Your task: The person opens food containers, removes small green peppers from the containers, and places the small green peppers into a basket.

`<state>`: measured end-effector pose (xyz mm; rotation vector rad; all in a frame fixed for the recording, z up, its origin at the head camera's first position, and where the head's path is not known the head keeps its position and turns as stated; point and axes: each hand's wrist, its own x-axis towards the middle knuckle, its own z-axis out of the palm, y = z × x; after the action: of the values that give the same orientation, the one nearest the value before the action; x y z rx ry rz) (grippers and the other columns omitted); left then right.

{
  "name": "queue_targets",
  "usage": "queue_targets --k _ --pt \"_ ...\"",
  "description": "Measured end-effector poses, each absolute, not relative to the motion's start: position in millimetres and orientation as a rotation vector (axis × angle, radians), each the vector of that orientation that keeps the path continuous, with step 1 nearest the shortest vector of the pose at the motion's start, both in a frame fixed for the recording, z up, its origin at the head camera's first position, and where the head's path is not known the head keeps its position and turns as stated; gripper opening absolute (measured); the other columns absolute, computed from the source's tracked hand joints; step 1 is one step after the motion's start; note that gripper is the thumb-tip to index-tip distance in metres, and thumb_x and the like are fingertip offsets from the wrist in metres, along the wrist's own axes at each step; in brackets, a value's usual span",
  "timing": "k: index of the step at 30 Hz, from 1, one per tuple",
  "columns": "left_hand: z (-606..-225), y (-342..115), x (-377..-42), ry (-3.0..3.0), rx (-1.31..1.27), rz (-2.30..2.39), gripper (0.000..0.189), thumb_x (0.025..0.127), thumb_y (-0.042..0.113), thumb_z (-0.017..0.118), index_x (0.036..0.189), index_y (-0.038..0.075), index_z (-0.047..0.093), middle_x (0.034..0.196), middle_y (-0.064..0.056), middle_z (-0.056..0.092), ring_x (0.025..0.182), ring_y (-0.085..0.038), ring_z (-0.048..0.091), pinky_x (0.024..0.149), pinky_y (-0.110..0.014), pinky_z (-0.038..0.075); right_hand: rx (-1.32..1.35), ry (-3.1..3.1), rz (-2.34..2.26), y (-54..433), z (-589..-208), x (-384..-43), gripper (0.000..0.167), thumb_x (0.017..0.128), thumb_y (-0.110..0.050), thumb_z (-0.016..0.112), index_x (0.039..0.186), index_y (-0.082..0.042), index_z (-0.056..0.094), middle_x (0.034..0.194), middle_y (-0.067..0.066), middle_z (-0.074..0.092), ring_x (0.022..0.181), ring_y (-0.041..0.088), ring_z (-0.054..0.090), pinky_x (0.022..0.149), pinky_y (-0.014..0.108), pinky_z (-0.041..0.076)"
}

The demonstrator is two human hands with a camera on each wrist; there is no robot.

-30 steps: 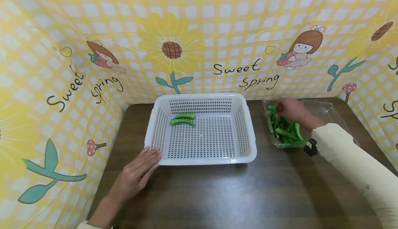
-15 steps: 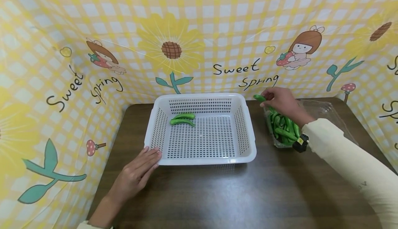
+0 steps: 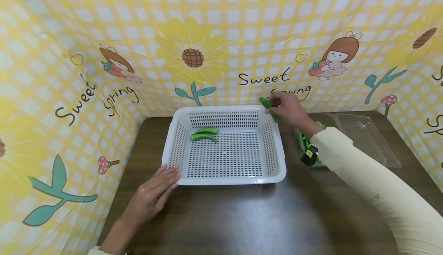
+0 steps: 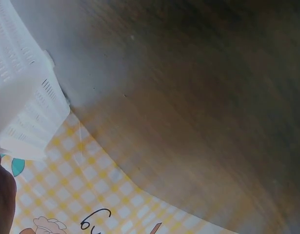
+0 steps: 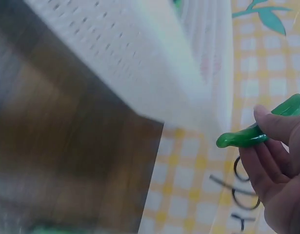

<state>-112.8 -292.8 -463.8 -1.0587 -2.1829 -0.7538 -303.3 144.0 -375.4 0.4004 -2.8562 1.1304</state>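
Checked cloth (image 3: pixel 221 35) hangs behind the bench (image 3: pixel 221 224). The right hand (image 3: pixel 288 109) pinches a pepper (image 3: pixel 265 103) at the basket (image 3: pixel 225 180)'s far right corner; two peppers (image 3: pixel 204 136) lie inside. The left hand (image 3: pixel 150 193), fingers straight, touches its near left corner.

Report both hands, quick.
Left hand: open, resting on the near left corner of the basket.
Right hand: closed, pinching a green pepper.

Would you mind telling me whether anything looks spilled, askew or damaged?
Nothing stands out: the white basket sits upright, two green peppers lie together inside, and the right hand pinches another pepper near the basket's far right corner. The clear container is partly hidden, so I can't judge it fully.
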Motion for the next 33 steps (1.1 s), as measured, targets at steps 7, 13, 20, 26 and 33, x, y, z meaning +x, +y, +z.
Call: queue_targets --k 7,13,20,26,33 --pt "-465.8 -292.8 -113.2 -2.176 -1.059 -0.757 0.033 0.106 0.02 0.057 0.124 -0.004 0.071 0.122 -0.022 0.073 0.125 -0.029 0.067 0.122 -0.04 0.043 0.441 -2.858 1.196 112.8 -374.3 -305.1 0.026 0.09 -0.01 0.08 0.112 -0.003 0.07 0.105 0.016 0.071 0.096 0.028 0.067 0.081 0.042 0.06" --pt "-466.9 -293.2 -113.4 -2.172 -1.058 -0.768 0.032 0.106 0.02 0.058 0.123 -0.004 0.071 0.122 -0.022 0.073 0.125 -0.029 0.067 0.122 -0.041 0.043 0.476 -2.838 1.305 88.1 -376.3 -308.2 0.026 0.088 -0.01 0.082 0.11 -0.004 0.07 0.104 0.014 0.071 0.095 0.026 0.067 0.084 0.041 0.062" --pt "-466.6 -292.6 -114.9 -2.17 -1.054 -0.777 0.033 0.106 0.02 0.057 0.122 -0.004 0.072 0.122 -0.021 0.073 0.124 -0.03 0.068 0.122 -0.042 0.044 0.488 -2.845 1.39 56.3 -375.1 -312.0 0.025 0.088 -0.011 0.083 0.109 -0.006 0.07 0.102 0.011 0.071 0.094 0.023 0.067 0.085 0.038 0.061" --pt "-467.2 -291.1 -115.6 -2.163 -1.053 -0.789 0.031 0.106 0.019 0.058 0.124 -0.003 0.071 0.124 -0.02 0.073 0.124 -0.031 0.068 0.121 -0.043 0.044 0.506 -2.878 1.388 33.0 -378.7 -316.2 0.025 0.089 -0.013 0.082 0.111 -0.008 0.071 0.104 0.01 0.072 0.096 0.022 0.068 0.086 0.037 0.061" --pt "-466.9 -291.9 -115.2 -2.172 -1.042 -0.796 0.032 0.106 0.02 0.058 0.122 -0.004 0.072 0.121 -0.023 0.073 0.125 -0.03 0.067 0.122 -0.042 0.043 0.648 -2.892 1.354 -2.9 -384.0 -319.6 0.027 0.089 -0.013 0.082 0.112 -0.006 0.072 0.106 0.009 0.073 0.1 0.023 0.069 0.088 0.036 0.062"
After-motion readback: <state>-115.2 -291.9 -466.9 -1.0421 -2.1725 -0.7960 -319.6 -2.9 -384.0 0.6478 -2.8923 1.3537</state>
